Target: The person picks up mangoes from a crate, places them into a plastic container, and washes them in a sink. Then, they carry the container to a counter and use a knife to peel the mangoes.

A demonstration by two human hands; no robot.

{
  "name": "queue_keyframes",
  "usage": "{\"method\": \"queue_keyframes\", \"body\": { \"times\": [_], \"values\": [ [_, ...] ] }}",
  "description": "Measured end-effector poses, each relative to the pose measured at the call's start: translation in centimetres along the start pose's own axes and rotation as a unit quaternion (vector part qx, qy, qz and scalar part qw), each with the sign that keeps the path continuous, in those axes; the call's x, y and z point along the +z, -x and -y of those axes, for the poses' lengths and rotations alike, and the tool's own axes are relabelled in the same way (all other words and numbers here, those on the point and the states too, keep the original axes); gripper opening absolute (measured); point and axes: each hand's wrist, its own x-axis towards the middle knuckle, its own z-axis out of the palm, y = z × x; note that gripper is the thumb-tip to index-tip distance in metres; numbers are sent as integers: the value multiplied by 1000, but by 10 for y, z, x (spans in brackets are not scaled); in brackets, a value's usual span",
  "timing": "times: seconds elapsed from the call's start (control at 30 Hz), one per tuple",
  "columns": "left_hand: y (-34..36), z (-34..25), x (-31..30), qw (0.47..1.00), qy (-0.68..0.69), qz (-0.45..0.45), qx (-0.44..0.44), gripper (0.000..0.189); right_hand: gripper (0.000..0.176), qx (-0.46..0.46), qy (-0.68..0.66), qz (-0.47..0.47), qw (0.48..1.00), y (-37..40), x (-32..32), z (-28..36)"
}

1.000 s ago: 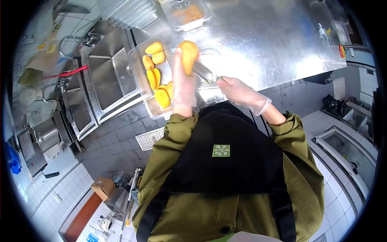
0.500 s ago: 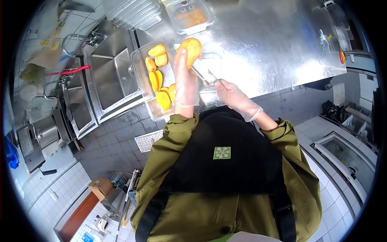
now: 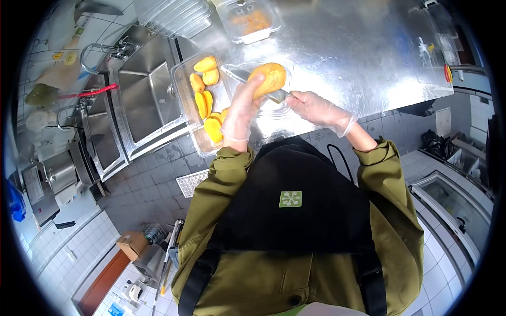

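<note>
My left hand (image 3: 242,111), in a clear glove, holds a yellow mango (image 3: 272,78) over the counter. In my gloved right hand (image 3: 317,111) is the handle of a knife (image 3: 237,73), whose wide blade passes beneath the mango and sticks out to its left. Below the mango lies a clear plastic lid or tray (image 3: 287,67), partly hidden. Beside my left hand stands a clear tub (image 3: 184,103) with several yellow mangoes and mango pieces (image 3: 204,105) inside.
A steel counter (image 3: 348,58) stretches to the right. Stacked clear containers (image 3: 176,16) stand at the back left, beside a lidded container (image 3: 256,38) with orange pieces. Steel sinks (image 3: 142,100) lie to the left. Tiled floor (image 3: 147,195) shows below the counter's edge.
Both hands have moved to the right. The mango has shifted right and slightly down and now lies more sideways, and the knife blade has swung flatter beneath it.
</note>
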Motion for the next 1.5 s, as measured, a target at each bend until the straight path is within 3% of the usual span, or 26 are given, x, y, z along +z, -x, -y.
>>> {"method": "queue_keyframes", "body": {
  "times": [0.07, 0.17, 0.33, 0.43, 0.53, 0.6, 0.77, 0.93, 1.13, 1.23, 1.33, 1.43, 1.5],
  "values": [
    [2, 0, 1, 1000, -7, 15, -9, 49, 38, 12, 18, 15, 1000, -4, -1, -1],
    [0, 6, -1, 999, -8, 35, -12, 50, 38, -28, -8, -26, 999, -13, 12, -14],
    [-6, 13, -2, 999, 49, 9, -3, 52, 34, -17, -4, -59, 998, -11, 26, -14],
    [-8, 16, 0, 995, 87, -53, 23, 54, 27, -17, -9, -66, 998, -6, 29, -11],
    [-11, 2, -6, 975, 205, -30, 87, 54, 27, -54, 6, -77, 996, -2, 43, -27],
    [-11, -3, 0, 972, 203, -58, 104, 54, 28, -91, 16, -100, 991, -1, 49, -24],
    [-12, 19, 6, 981, 146, -27, 121, 51, 27, -50, 19, -108, 993, -16, 50, -5],
    [-10, 4, 8, 974, 187, -45, 122, 49, 27, -13, 0, -101, 995, -10, 53, 6],
    [-13, 5, 5, 981, 148, -33, 124, 49, 24, -42, 28, -109, 993, -15, 56, -6],
    [-16, 10, 4, 985, 125, -28, 112, 51, 38, -87, 5, -150, 985, -23, 59, -11],
    [-13, 9, 7, 987, 117, -22, 110, 52, 38, -74, -48, -146, 985, -24, 62, -9],
    [-16, 11, 6, 985, 136, -47, 98, 51, 38, 41, -71, -88, 993, -15, 55, 16],
    [-18, 14, 4, 982, 149, -50, 103, 51, 37, 33, -79, -94, 992, -15, 57, 16]
  ]
}}
